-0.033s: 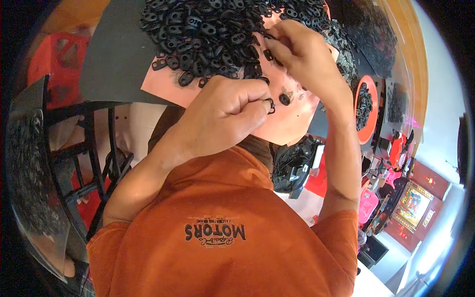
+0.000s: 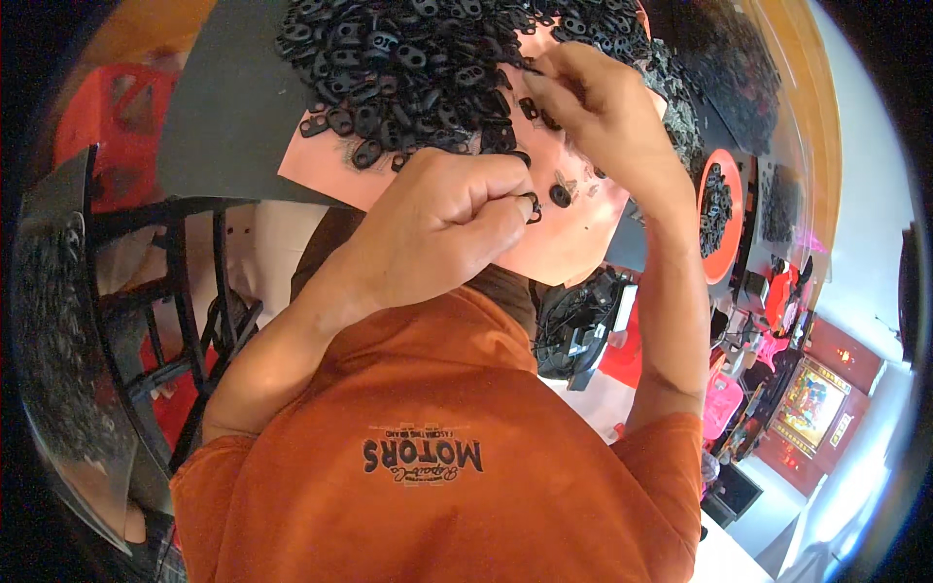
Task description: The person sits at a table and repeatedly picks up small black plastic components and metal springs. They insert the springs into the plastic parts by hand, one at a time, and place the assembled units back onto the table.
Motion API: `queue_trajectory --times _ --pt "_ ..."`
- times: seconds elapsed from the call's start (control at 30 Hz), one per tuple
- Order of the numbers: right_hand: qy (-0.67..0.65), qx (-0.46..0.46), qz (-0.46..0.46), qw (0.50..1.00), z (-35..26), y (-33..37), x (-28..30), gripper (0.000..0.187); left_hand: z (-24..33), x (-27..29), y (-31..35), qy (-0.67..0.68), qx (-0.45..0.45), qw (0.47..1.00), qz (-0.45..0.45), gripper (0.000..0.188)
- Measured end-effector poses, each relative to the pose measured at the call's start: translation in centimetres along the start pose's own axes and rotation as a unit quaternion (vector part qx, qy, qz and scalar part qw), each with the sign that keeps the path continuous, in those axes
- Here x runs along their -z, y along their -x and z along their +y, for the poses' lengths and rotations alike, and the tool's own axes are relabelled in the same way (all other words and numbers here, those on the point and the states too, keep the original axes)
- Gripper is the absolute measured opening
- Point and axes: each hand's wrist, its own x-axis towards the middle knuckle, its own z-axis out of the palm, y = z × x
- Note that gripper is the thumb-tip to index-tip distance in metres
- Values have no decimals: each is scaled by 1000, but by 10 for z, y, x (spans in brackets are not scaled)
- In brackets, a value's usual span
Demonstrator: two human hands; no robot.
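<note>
A large heap of small black two-holed plastic cord locks (image 2: 398, 73) lies on a pink sheet (image 2: 569, 248). My left hand (image 2: 432, 223) is closed at the sheet's near side, thumb and forefinger pinching a black cord lock (image 2: 534, 206) that shows only in part. At the heap's right edge, my right hand (image 2: 607, 107) has its fingers curled, with thumb and forefinger tips close together against the black pieces. Whether something sits between those tips is hidden. Between the hands lies a loose black piece (image 2: 560, 195), with thin metal bits, apparently springs, beside it.
An orange-red bowl (image 2: 720, 251) of black parts stands to the right. Clear plastic with dark parts inside (image 2: 734, 73) is at the far right. On the left are a red plastic stool (image 2: 112, 136) and a black metal frame (image 2: 180, 291).
My right hand has shifted very slightly and its fingers have moved a little at the heap's edge. My left hand keeps its pinch in the same place.
</note>
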Motion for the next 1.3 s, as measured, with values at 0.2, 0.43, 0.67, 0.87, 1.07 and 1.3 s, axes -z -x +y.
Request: queue_trajectory --times 0.2,0.43,0.67,0.87,1.07,1.3 --pt "-219 -68 -2 973 -7 31 -1 26 -2 -2 2 43 9 999 23 17" --pt "-400 -151 -32 904 -23 54 -7 21 -7 -3 1 99 -11 995 20 19" --pt "-432 -137 -5 891 -27 62 -16 19 -7 -2 3 119 4 993 14 19" --pt "-439 -106 7 892 -25 69 -17 17 -5 -7 4 143 5 988 51 18" --pt "-431 -106 15 896 -33 71 -15 16 -3 -7 5 136 -10 989 51 17" --pt "-372 -72 -9 926 -34 73 -11 17 -6 -6 6 136 -31 989 40 15"
